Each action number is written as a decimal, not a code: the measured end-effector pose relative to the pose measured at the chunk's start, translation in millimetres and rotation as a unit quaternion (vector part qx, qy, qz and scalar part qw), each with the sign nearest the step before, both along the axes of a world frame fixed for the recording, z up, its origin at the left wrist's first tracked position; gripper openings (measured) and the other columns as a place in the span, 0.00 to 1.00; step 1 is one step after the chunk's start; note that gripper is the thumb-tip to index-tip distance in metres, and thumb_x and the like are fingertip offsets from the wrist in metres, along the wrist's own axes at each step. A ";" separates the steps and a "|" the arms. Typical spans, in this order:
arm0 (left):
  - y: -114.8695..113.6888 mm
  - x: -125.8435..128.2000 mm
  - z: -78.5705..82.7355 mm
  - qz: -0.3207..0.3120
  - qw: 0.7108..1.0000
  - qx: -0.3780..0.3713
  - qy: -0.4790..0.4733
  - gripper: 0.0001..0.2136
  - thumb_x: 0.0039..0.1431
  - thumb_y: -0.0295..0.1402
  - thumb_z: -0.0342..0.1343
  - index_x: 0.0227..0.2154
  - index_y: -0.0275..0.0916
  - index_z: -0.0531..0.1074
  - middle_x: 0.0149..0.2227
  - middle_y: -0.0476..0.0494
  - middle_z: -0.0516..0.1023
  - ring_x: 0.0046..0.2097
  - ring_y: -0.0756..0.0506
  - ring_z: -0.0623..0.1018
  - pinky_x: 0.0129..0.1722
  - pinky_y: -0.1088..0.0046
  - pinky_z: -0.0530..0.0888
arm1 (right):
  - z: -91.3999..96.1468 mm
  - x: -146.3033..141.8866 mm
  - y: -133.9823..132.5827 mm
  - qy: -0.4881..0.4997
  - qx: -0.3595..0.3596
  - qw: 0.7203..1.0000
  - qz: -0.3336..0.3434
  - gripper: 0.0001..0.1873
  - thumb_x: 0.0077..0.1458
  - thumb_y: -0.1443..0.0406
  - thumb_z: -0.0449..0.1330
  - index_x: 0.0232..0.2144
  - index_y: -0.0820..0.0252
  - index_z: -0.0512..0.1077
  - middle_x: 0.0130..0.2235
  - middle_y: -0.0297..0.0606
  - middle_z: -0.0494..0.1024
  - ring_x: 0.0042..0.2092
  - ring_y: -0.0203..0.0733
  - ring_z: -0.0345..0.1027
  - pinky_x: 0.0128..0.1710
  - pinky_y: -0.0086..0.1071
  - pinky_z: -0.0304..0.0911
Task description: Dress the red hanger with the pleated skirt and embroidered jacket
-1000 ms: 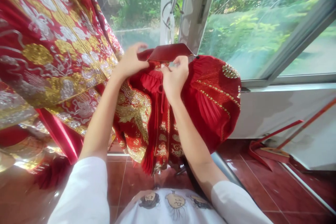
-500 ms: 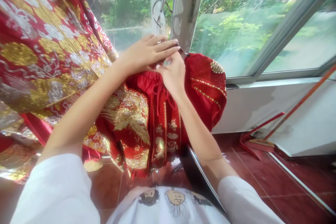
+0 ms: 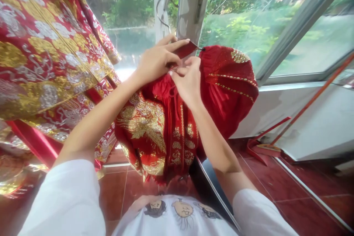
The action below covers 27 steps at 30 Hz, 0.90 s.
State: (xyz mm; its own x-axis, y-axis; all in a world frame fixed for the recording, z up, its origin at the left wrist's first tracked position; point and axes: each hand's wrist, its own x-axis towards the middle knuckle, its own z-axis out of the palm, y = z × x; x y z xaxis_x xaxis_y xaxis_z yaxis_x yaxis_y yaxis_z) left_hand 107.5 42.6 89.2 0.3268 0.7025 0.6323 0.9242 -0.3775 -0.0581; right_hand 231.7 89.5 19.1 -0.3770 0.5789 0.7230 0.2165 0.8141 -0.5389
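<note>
Firstly, at least 1 embroidered robe [image 3: 49,51], hanging. Next, 1 left hand [image 3: 156,61]: grip laid over 1 red flap [image 3: 185,48], apparently steadying it; whether pinching, cannot tell. Centre, 1 red garment [image 3: 177,132] on 1 hanger [image 3: 157,11] before the window [image 3: 235,37], presumably hung to free 2 hands. Then, 1 right hand [image 3: 189,81]: grip pinching the garment's top edge. Rightmost, 1 dustpan [image 3: 256,155] on the floor [image 3: 272,177].

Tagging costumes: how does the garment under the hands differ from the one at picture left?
The handled garment is gathered at its top; the left garment drapes in a long, flatter sheet. The handled garment has large plain red areas; the left garment is densely covered in gold and silver patches. Both are red with gold decoration.
</note>
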 end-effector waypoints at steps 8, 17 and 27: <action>-4.4 -6.1 -0.3 0.055 0.992 0.017 0.109 0.11 0.52 0.22 0.50 0.28 0.39 0.77 0.60 0.49 0.67 0.63 0.40 0.63 0.49 0.61 0.73 | 37.6 35.4 20.4 0.063 0.097 0.981 -0.155 0.10 0.61 0.66 0.51 0.42 0.61 0.69 0.40 0.41 0.74 0.47 0.45 0.67 0.54 0.43 0.58; -9.9 8.4 5.9 0.085 0.984 0.074 0.140 0.11 0.54 0.24 0.50 0.24 0.38 0.77 0.53 0.43 0.74 0.58 0.38 0.69 0.48 0.58 0.70 | 62.2 60.0 73.2 -0.084 0.028 0.987 -0.132 0.13 0.60 0.69 0.51 0.36 0.61 0.76 0.32 0.40 0.76 0.42 0.44 0.70 0.48 0.39 0.61; 34.4 21.7 2.1 0.109 0.984 0.077 0.120 0.16 0.55 0.24 0.46 0.44 0.41 0.73 0.46 0.41 0.75 0.43 0.42 0.75 0.39 0.64 0.69 | 80.4 58.5 76.3 -0.154 -0.182 0.968 0.079 0.05 0.53 0.68 0.60 0.31 0.65 0.77 0.22 0.33 0.68 0.25 0.32 0.61 0.30 0.29 0.61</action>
State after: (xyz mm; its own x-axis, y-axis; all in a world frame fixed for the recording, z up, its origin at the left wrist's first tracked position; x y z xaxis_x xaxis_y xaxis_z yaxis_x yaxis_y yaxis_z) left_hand 129.2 77.0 91.3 0.3316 0.6743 0.6598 0.9349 -0.1408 -0.3259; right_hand 290.2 165.8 99.5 -0.6473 0.6914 0.3209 0.3005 0.6184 -0.7261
